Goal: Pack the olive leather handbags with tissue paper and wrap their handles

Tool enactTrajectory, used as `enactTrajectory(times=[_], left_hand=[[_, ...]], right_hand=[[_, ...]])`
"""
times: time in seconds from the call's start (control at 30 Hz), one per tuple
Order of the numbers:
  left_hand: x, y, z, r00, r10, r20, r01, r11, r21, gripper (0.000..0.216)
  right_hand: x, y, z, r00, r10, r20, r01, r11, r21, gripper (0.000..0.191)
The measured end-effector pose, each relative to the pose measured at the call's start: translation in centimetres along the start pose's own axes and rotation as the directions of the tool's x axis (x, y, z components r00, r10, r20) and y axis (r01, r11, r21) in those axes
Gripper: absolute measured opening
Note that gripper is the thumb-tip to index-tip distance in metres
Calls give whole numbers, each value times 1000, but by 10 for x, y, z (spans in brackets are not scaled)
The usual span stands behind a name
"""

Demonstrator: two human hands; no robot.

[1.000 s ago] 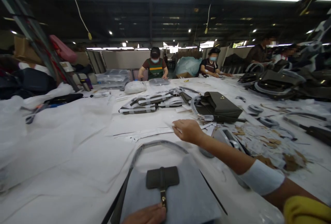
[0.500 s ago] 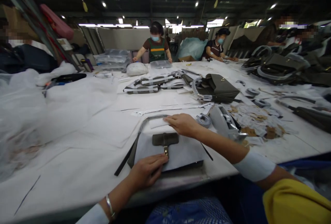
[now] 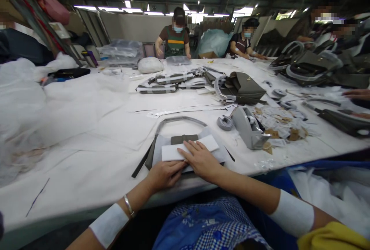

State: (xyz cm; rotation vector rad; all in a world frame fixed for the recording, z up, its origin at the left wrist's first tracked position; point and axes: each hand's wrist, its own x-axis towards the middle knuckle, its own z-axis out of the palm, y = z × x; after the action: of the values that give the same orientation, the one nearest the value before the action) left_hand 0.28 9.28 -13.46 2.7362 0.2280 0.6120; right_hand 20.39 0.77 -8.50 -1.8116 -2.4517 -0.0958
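Head view, only view: olive handbag (image 3: 149,160) lies on the worktop (image 3: 95,173) near its front edge, right before the person, arched handle (image 3: 179,118) pointing away. Pale protective sheet (image 3: 157,146) over its front, olive tab (image 3: 177,140) on top, partly covered by a white padding strip (image 3: 172,153). Right hand (image 3: 200,159) lies on the strip with fingers spread, pressing or smoothing, not clenched. Left hand (image 3: 166,173) is at the strip's lower edge, fingers together, tips by the right hand; can't tell whether it pinches anything. Strip looks light, soft, probably foam, easy to bend or dent; best taken by its short ends, or pressed flat with spread fingers. Sheet looks thin, likely to slide or crease, so light pressure. Bag probably moderate in weight, fairly firm, finish likely easy to mark; lift by the handle or support the body from below, keeping fingernails off bare parts. Grey tape dispenser (image 3: 245,128) and tape roll (image 3: 225,123) sit to the right, apart from the bag.
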Motion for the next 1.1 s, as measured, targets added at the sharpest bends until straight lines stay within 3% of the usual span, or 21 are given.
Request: enactTrajectory(times=[0.17, 0.33, 0.43, 0.5, 0.63, 0.77, 0.83, 0.9, 1.0, 1.1], left_hand=[[2, 0, 0, 1000, 16, -15, -16, 1000, 10, 38], [-2, 0, -1, 996, 81, -26, -80, 996, 31, 43], [-7, 3, -3, 984, 143, -109, -140, 989, 39, 44], [-7, 11, -7, 969, 123, -214, -123, 992, 13, 46], [15, 34, -11, 930, -72, -360, 61, 997, -43, 45], [33, 40, 8, 904, -333, -268, 350, 937, 18, 58], [32, 29, 23, 896, -375, -238, 404, 911, 84, 63], [27, 13, 37, 925, -305, -227, 340, 930, 136, 64], [21, -11, 50, 976, -116, -182, 147, 975, 167, 65], [19, -28, 56, 986, -29, -163, 61, 978, 197, 65]], right_hand=[[3, -4, -14, 999, 47, 27, -47, 999, 1, 45], [1, -1, -7, 1000, 29, -1, -29, 997, 77, 42], [-5, -1, 3, 999, 34, -15, -32, 991, 128, 45], [-7, -1, 9, 999, 38, -28, -34, 988, 151, 45], [-8, -1, 17, 996, 46, -80, -34, 989, 147, 43], [-6, 1, 19, 993, 15, -117, -7, 997, 72, 41], [-7, 4, 20, 991, -40, -130, 42, 999, 19, 37], [-13, 5, 22, 982, -101, -162, 98, 995, -22, 33], [-41, 5, 21, 959, -145, -242, 142, 989, -30, 30], [-97, 9, 6, 927, -54, -371, 73, 997, 37, 30]])
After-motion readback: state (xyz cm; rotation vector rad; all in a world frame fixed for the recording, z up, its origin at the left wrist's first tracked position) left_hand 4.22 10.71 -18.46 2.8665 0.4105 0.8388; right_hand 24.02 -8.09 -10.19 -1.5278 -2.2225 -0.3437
